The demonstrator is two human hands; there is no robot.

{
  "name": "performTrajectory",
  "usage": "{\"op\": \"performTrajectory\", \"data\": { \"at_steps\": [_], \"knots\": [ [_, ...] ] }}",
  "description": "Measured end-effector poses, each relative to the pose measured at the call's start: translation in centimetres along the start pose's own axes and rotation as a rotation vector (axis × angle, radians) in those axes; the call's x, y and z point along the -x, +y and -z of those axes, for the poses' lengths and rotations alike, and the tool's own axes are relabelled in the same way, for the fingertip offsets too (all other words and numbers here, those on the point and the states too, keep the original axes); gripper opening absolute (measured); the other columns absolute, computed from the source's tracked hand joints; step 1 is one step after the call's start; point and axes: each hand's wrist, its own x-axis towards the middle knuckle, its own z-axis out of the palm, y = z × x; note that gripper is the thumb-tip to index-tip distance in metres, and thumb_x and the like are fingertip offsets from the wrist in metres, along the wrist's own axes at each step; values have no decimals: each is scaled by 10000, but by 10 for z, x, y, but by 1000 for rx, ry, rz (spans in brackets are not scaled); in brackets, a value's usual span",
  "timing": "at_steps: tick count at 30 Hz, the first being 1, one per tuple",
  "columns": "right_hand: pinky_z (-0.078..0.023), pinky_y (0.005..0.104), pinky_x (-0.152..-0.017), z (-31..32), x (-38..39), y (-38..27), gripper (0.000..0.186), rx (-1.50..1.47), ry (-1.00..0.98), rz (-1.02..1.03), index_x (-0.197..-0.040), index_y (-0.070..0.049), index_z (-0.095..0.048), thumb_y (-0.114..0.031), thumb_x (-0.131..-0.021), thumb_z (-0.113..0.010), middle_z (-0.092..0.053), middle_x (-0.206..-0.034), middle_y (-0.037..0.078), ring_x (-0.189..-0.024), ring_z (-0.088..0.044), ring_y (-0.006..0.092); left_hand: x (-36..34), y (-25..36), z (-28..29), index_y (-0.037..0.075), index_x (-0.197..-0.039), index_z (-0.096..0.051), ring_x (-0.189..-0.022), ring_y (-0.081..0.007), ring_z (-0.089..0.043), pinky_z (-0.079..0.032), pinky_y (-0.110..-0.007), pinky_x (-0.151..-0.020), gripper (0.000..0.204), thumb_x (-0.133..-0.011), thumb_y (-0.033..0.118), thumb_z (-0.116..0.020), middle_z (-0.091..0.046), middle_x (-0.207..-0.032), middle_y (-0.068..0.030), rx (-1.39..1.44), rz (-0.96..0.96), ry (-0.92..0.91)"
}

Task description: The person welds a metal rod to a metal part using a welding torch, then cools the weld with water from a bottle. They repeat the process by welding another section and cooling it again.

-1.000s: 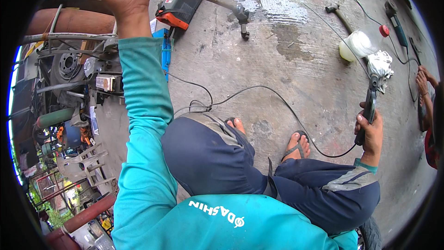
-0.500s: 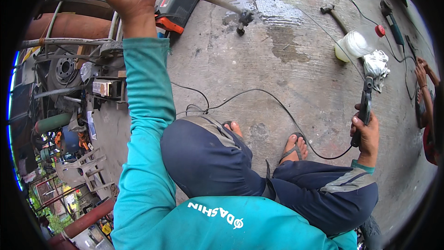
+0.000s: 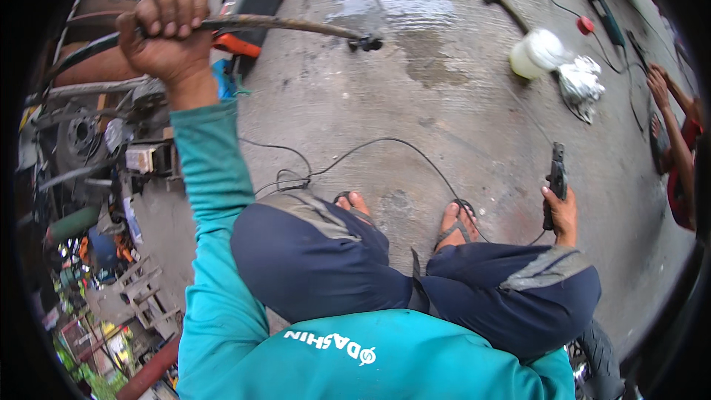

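Observation:
My left hand [image 3: 164, 41] is raised at the upper left, wrapped round a long, curved, dirty metal bar [image 3: 281, 22], which has a dark fitting [image 3: 364, 43] at its right end. My right hand [image 3: 563, 211] grips a black welding electrode holder [image 3: 557, 174] at the right, with a thin rod extending from it up and left and a cable below. Beyond the holder are a translucent plastic jug [image 3: 535, 54] with pale liquid and a crumpled whitish cloth or foil [image 3: 580, 81]. My sandalled feet rest on the stained concrete [image 3: 400, 104], a cable looping around them.
A black-and-orange machine [image 3: 250, 11] sits above my left hand. A hammer [image 3: 511, 11], an angle grinder [image 3: 603, 11] and cords lie at the upper right. Another person's arms [image 3: 666, 104] show at the right edge. Metal frames, a wheel [image 3: 80, 133], cylinders and clutter crowd the left.
My left hand and the bar have moved left and down in view. My right hand and the holder are lower and further left. Much of the surroundings also shifts leftward.

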Motion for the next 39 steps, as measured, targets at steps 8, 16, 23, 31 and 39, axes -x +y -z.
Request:
{"op": "performTrajectory", "data": {
  "at_steps": [8, 16, 23, 31, 39],
  "knots": [
    [-454, 298, -612, 14, 45, 74, 467, -151, 230, 23, -1157, -44, -684, -168, -750, -876, -608, -785, 2, -660, -574, 112, -24, -9, -24, 158, -614, -439, -551, -130, -384, -340, -316, -597, 485, -940, 450, -648, -380, -621, 5, -41, 66, 137],
    [-469, 325, -597, 18, 56, 118, 418, -378, 470, -114, -1086, 4, -668, -147, -751, -868, -648, -790, 54, -643, -603, 152, -51, -7, 1, 172, -613, -407, -585, -136, -373, -335, -305, -639, 496, -970, 442, -622, -355, -635, 0, -23, 121, 159],
    [-535, 376, -680, 17, 53, 132, 553, -42, 414, -158, -1107, 138, -660, -227, -763, -892, -724, -899, 174, -749, -678, 233, -51, 2, 9, 161, -625, -425, -599, -135, -378, -338, -300, -643, 511, -1003, 450, -611, -355, -644, -5, 1, 140, 140],
    [-548, 346, -546, 53, 85, 91, 922, 216, 273, -335, -1343, 196, -493, -360, -747, -923, -702, -942, 176, -686, -693, 220, -47, 22, 19, 156, -654, -387, -609, -127, -368, -337, -291, -633, 497, -1051, 398, -562, -345, -665, 7, -75, 219, 247],
    [-539, 315, -579, 4, 66, 117, 401, -87, 165, -378, -1103, 103, -642, -135, -836, -823, -718, -864, 131, -727, -705, 193, -47, 38, 46, 142, -676, -399, -643, -129, -376, -345, -290, -657, 463, -1062, 352, -548, -349, -690, 5, -35, 304, 215]
  ]
}}
